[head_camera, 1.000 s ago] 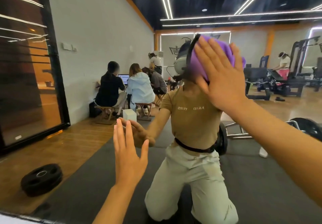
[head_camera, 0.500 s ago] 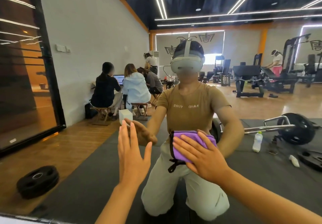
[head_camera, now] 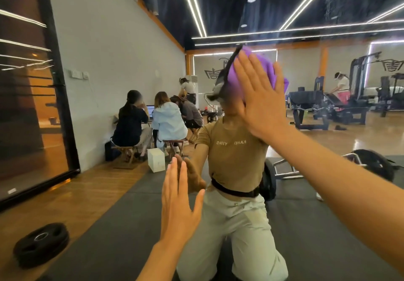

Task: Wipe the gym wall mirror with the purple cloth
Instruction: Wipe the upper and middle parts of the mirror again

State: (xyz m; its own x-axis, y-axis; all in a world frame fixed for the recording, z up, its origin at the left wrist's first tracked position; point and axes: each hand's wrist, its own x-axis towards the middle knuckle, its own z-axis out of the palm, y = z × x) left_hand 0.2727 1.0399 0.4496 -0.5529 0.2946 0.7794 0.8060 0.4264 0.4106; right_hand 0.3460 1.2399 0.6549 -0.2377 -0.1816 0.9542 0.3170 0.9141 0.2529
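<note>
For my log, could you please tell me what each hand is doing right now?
Left hand: open, flat against the mirror.
Right hand: open, pressing the cloth to the mirror.

Right hand (head_camera: 260,97) flat, fingers straight, pressing crumpled purple cloth (head_camera: 254,66) against large gym wall mirror (head_camera: 109,62), high up. Left hand (head_camera: 178,206) flat on glass lower down, fingers straight. Black round weight plate (head_camera: 40,244) reflected lower left.

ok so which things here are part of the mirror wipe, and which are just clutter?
In the job:
purple cloth
right hand, pressing cloth flat to the mirror
left hand, flat on the glass

Lying about (reflections):
weight plate
white box
barbell
</note>
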